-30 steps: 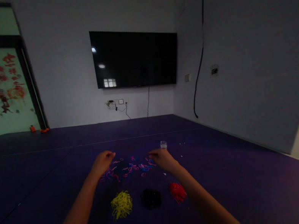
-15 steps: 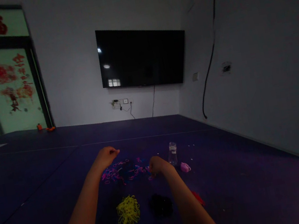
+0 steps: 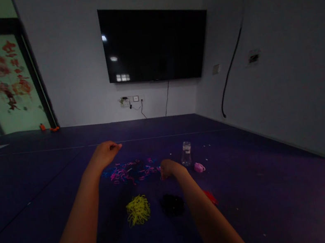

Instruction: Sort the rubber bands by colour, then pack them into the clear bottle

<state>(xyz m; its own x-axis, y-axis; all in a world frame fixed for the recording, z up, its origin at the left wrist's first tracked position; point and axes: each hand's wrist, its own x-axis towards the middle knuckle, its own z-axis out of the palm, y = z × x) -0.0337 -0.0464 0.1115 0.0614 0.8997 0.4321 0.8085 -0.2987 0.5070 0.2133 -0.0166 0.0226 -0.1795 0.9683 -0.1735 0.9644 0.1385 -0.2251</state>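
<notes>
Nearest, short of the hands, lie yellow bands (image 3: 138, 210), black bands (image 3: 172, 204) and red bands (image 3: 210, 197), the last partly hidden. The right hand (image 3: 170, 168) curls down at the edge of the pink and blue bands (image 3: 133, 171); the left hand (image 3: 108, 153) hovers, fingertips pinched. Whether either grips a band, I cannot tell. Beyond the right hand, which mostly hid it a second ago, stands a clear bottle (image 3: 186, 153), contents unclear, a pink item (image 3: 199, 167) just beside. Past the purple surface (image 3: 271, 186) hangs a TV (image 3: 156, 43).
</notes>
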